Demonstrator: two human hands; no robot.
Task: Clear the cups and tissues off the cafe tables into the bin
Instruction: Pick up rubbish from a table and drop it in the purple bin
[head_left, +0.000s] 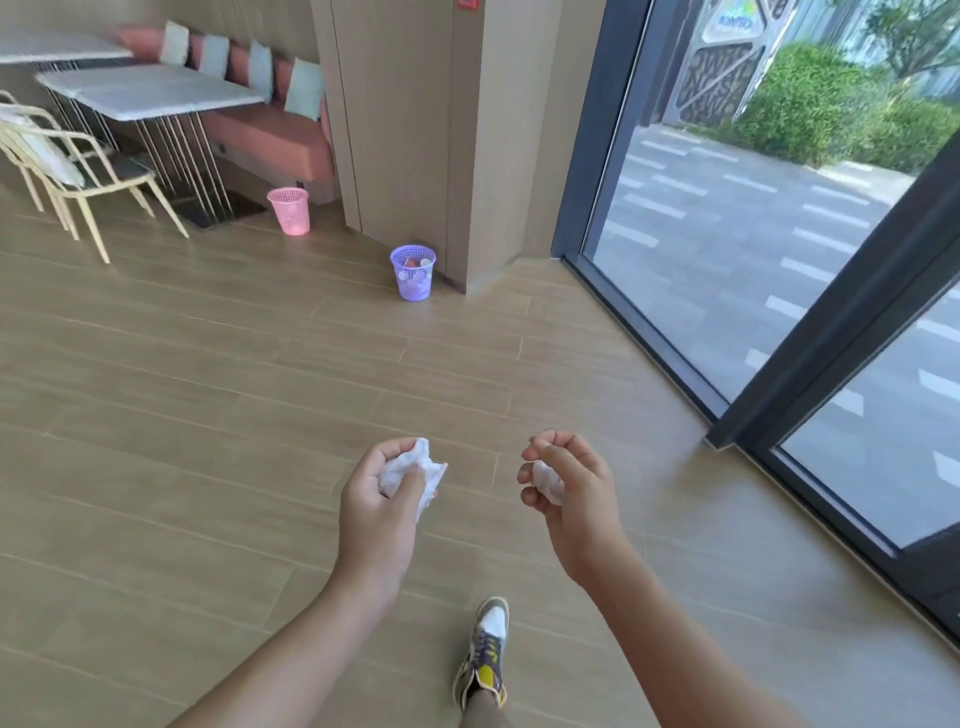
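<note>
"Tissues: where are they right now?"

"Each of my hands has one. My left hand (376, 512) curls its fingers round a crumpled white tissue (410, 467), part of it sticking out past the thumb. My right hand (576, 501) closes over a smaller tissue wad (549, 482), mostly hidden by the fingers."

"And the bin?"

"A purple mesh bin (413, 280) stands on the wooden floor (208, 364) well ahead of me, against the corner of a wood-panelled pillar (405, 130). It is upright, its mouth open to the top, with cups (421, 262) already showing inside. A pink bin (289, 213) sits further off to the left, near the cafe tables (150, 93)."

"Which hand is better placed?"

"Both are held out at about the same reach, well apart from the purple bin. It lies almost straight ahead of my left hand, and ahead and to the left of my right. So I judge the left has the straighter line, while the right would have to cross inward. Neither can drop anything yet. I need to walk closer first."
</note>
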